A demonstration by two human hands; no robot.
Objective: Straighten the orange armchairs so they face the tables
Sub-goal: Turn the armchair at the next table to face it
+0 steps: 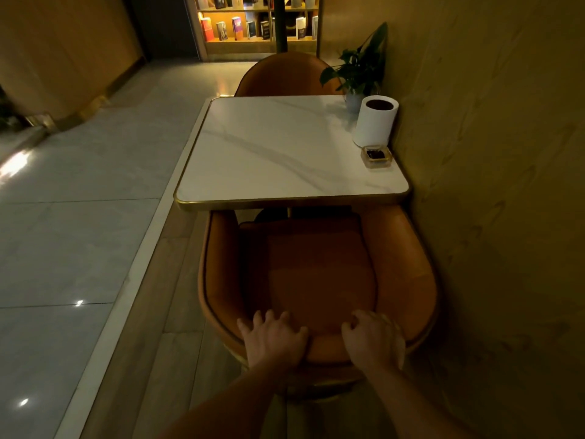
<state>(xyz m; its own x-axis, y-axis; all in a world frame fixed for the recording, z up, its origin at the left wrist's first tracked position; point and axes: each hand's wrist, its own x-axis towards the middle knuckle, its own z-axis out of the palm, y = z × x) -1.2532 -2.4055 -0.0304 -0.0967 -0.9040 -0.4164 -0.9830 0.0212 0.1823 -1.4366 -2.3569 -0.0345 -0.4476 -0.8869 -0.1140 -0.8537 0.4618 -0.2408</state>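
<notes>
We record both hands on the top of the backrest of the near orange armchair (pixel 319 280), at 6 o'clock in the view. Our left hand (pixel 273 339) lies over the rim with fingers spread and curled onto its inner face. Our right hand (pixel 373 339) grips the rim just beside it, fingers bent close together. The armchair sits squarely toward the marble table (pixel 285 153), its front edge tucked under the near gilt border. A 2nd orange armchair (pixel 285 76) stands at 12 o'clock beyond the table. At 2 o'clock on the tabletop, against the wall, stand a potted plant (pixel 361 68), a white cylinder (pixel 375 122) and a small glass ashtray (pixel 376 156). A bookshelf (pixel 256 20) fills the far background.
</notes>
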